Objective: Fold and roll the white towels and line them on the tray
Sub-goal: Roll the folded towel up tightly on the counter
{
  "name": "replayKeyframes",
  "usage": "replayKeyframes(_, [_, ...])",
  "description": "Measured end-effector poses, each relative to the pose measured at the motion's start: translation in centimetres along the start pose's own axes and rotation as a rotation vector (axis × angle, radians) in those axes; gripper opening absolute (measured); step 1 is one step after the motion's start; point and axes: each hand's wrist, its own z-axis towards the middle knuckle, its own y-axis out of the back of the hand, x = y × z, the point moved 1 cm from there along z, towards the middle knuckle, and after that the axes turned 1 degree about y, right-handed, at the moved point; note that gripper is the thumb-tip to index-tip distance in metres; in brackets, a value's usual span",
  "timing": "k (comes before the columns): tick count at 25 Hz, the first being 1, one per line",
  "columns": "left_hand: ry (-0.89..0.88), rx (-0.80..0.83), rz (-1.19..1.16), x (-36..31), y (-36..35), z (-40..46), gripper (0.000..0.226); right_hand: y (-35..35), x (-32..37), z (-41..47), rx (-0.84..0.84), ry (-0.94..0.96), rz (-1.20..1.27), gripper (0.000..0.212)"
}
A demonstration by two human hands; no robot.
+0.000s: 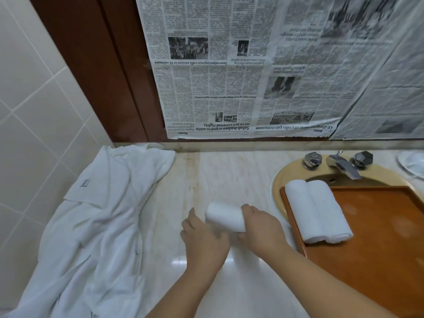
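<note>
Third rolled towel (226, 216) lies on the marble counter (206, 175), just left of the wooden tray (378, 226). Right hand (261, 226) grips its right end, fingers curled over the roll. Left hand (204, 239) sits at the near left end, touching it — whether it pinches the cloth I cannot tell. Two finished rolls (317, 211) lie side by side at the tray's left edge, touching.

Risks: one-ended lift lets the loose flap unwind — the roll sags or opens. Setting it down could nudge the placed pair askew. Tray sits over the sink (298, 173); pressing its edge might tip it. Unfolded pile (91, 214) waits at left.
</note>
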Motion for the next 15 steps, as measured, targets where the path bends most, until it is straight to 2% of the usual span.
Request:
replayKeyframes(2, [0.184,0.127,-0.358,-2.7,0.4,-1.3,0.083,1.3,0.3,-0.6,-0.036,-0.065,0.035,0.043])
replayKeyframes(4, [0.233,0.139,-0.559,-5.5,0.4,-0.7,0.07,2.5,0.9,-1.6,-0.068,-0.117,0.065,0.045])
replayKeyframes(7, [0.207,0.056,-0.622,-8.4,0.1,1.8,0.056,4.4,2.0,-3.3,-0.124,-0.183,0.069,0.044])
replayKeyframes(10, [0.143,0.109,-0.574,-10.6,-0.7,3.2,0.054,6.0,1.1,-4.5,-0.113,-0.191,0.114,0.048])
replayKeyframes(12, [0.098,0.157,-0.547,-12.1,-1.2,3.4,0.048,7.3,-1.3,-4.8,-0.064,-0.207,0.346,0.062])
replayKeyframes(15, [0.048,0.269,-0.585,-15.7,-2.0,2.9,0.032,10.2,-6.4,-4.9,0.058,-0.26,0.889,0.075])
